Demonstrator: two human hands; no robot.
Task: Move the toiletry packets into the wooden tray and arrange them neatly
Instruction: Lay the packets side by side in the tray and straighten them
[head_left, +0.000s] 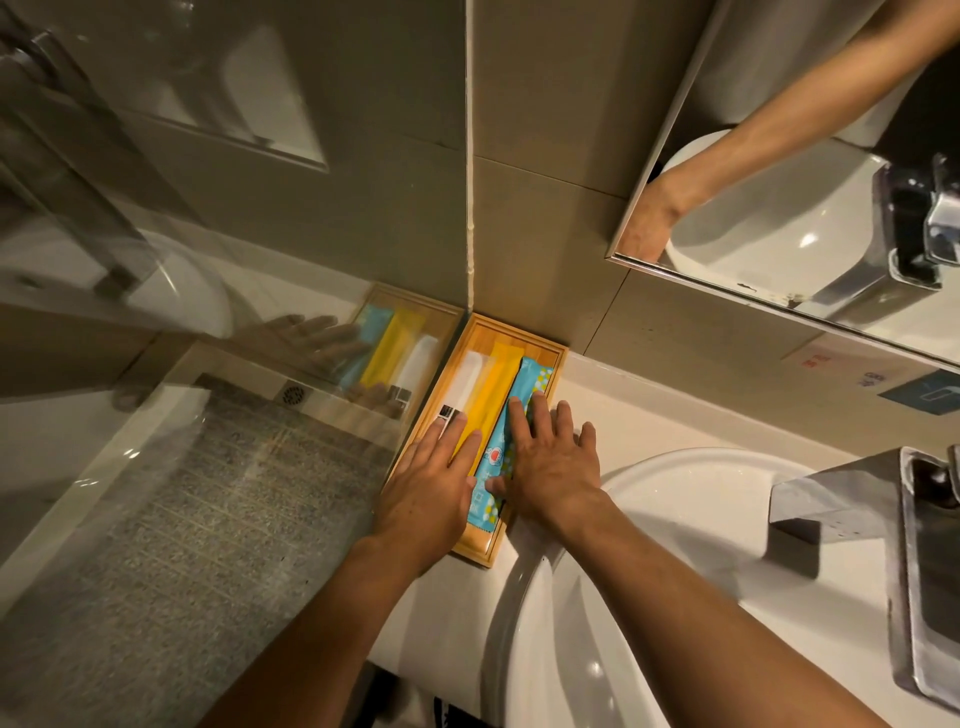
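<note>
Two hands (left (439, 470), right (550, 462)) flat on three packets (501, 387) in one tray (540, 348)

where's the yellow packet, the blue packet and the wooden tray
yellow packet (500, 382), head view, on its upper half, clear of the hands
blue packet (529, 387), head view, on its far end above the fingertips
wooden tray (519, 332), head view, on the bare far rim by the wall

Beige tiled wall (545, 156), mirror (779, 171), white basin (649, 597), chrome faucet (883, 499)
</note>
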